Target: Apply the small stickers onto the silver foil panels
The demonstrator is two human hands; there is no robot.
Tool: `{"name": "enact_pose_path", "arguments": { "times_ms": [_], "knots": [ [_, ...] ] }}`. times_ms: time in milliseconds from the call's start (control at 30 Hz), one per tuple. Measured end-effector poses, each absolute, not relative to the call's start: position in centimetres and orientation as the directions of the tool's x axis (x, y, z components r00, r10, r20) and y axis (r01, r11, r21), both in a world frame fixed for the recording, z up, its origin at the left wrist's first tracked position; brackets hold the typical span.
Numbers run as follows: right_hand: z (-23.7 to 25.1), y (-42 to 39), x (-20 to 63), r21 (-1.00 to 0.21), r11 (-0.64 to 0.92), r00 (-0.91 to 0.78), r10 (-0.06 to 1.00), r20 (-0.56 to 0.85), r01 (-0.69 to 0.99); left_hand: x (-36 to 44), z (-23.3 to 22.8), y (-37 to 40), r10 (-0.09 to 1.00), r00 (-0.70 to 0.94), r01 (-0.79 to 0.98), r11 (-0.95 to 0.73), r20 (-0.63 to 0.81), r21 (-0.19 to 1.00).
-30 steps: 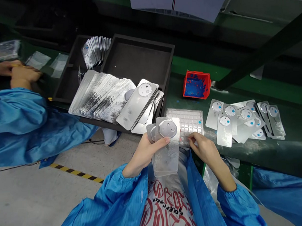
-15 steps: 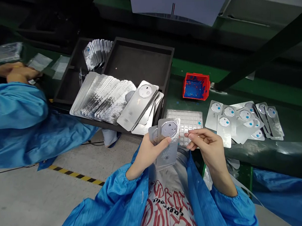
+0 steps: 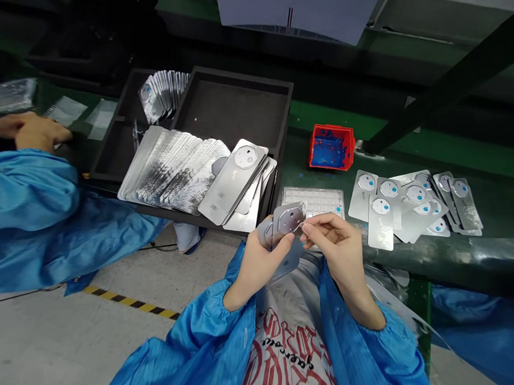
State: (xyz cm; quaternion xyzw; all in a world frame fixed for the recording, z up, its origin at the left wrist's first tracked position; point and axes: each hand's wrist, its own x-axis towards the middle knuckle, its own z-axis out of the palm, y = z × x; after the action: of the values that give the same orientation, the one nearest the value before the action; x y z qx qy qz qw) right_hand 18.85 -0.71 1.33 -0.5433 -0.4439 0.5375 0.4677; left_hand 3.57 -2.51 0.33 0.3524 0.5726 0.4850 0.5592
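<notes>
My left hand (image 3: 256, 262) is closed around silver phone back covers (image 3: 289, 219) with round camera areas, its thumb lying on the front one. The upper cover is tilted toward me. My right hand (image 3: 338, 247) is closed in a pinch at the right edge of the camera area; what its fingertips hold is too small to make out. Just behind both hands lies a clear gridded tray (image 3: 332, 196) with a blue dot in it, partly covered by them. On the bench to the right, several phone back covers (image 3: 380, 232) with blue dots overlap.
A black tray (image 3: 289, 100) at left carries a long row of silver covers (image 3: 166, 168) and a stacked pile (image 3: 233, 185). Behind the gridded tray stands a red bin (image 3: 331, 128) with blue bits inside. A co-worker's hands (image 3: 39, 131) rest at far left.
My right hand has moved left from beside the covers to the camera area's edge. The upper cover has tilted, and its lower part no longer faces the camera as before.
</notes>
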Motion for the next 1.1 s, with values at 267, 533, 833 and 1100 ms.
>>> {"name": "enact_pose_path", "arguments": {
  "times_ms": [267, 533, 833, 1100],
  "knots": [
    [0.6, -1.0, 17.8, -0.993, -0.114, 0.12, 0.987, -0.111, 0.018, 3.8, 0.1, -3.1, 0.973, -0.113, -0.065, 0.195, -0.202, 0.979],
    [0.8, -0.9, 17.9, -0.983, -0.184, 0.089, 0.979, -0.185, -0.018, 3.9, -0.5, -3.6, 0.984, -0.081, -0.03, 0.158, -0.16, 0.987],
    [2.5, 2.1, 20.1, -0.963, -0.002, -0.212, 0.975, -0.061, 0.268, 2.0, 0.2, -2.6, 0.967, -0.041, -0.084, 0.246, -0.25, 0.966],
    [5.0, 9.0, 15.5, -0.998, 0.043, -0.152, 0.988, 0.036, 0.044, -4.3, 2.3, -3.5, 0.737, -0.594, -0.468, 0.008, -0.322, 0.884]
  ]
}}
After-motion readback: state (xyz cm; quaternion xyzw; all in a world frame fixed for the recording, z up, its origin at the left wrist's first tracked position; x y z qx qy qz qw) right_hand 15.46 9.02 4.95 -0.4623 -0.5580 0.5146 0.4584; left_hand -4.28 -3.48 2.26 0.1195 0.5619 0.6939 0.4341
